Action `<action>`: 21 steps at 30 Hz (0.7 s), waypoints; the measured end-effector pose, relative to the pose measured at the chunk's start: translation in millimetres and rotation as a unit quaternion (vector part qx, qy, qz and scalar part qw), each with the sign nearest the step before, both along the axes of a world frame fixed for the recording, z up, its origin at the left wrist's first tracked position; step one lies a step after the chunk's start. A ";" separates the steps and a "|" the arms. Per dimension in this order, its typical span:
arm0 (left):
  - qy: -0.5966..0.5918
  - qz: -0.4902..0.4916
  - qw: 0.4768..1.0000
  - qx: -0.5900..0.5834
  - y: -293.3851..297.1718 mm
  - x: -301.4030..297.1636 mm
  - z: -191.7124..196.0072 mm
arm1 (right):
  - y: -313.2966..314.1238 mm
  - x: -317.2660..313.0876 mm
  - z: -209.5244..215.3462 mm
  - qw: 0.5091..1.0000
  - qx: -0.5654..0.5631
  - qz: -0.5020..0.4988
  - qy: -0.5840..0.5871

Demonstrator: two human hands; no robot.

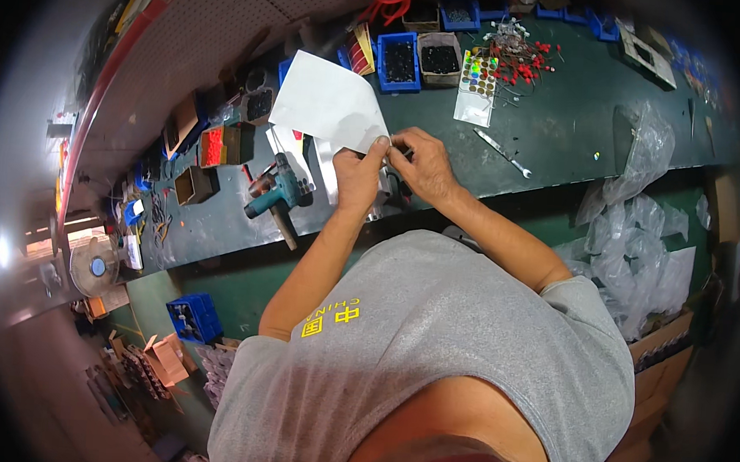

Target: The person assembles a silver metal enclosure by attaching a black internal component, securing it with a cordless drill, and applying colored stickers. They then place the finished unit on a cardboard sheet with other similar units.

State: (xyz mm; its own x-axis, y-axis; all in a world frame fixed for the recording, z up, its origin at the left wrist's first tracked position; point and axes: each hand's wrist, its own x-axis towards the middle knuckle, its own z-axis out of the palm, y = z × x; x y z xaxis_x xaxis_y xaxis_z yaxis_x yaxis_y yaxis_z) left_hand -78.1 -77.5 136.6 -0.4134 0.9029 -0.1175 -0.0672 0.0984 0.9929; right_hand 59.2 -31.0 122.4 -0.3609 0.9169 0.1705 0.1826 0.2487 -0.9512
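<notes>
Teal cordless drill [277, 193] lies on the dark green bench [562, 133], left of the work. Left hand [358, 178] pinches shut on the lower corner of the white glossy sheet [329, 101], held above the bench. Right hand [421, 162] closes its fingertips on that same corner. Sheet looks light, floppy, crease-prone; best gripped at edges. Open bench room right, near the steel spanner [502, 152].

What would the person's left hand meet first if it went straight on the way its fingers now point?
The left hand points up and away across the bench. It would probably first meet the white sheet it already pinches, then perhaps the blue bin; depth is unclear.
</notes>
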 end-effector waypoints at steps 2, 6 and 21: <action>0.006 -0.001 1.000 -0.008 -1.0 0.3 6.2 | -0.8 -1.8 -0.6 1.000 -0.007 -0.010 0.027; 0.011 -0.001 1.000 -0.027 -3.5 -3.6 7.5 | -1.8 -4.1 -3.9 0.988 -0.126 -0.009 0.084; -0.362 -0.035 0.931 0.020 -0.3 -35.6 46.6 | 12.3 -16.5 -21.3 0.988 -0.068 -0.114 0.076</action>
State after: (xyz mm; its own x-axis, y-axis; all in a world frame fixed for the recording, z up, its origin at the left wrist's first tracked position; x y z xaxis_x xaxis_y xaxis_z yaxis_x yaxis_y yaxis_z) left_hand -113.7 -77.8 183.2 -0.1789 0.9344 -0.3081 -0.7148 0.0918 0.6933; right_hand 42.7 -18.7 101.1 -0.1226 0.9895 0.0771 0.0714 0.0863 -0.9937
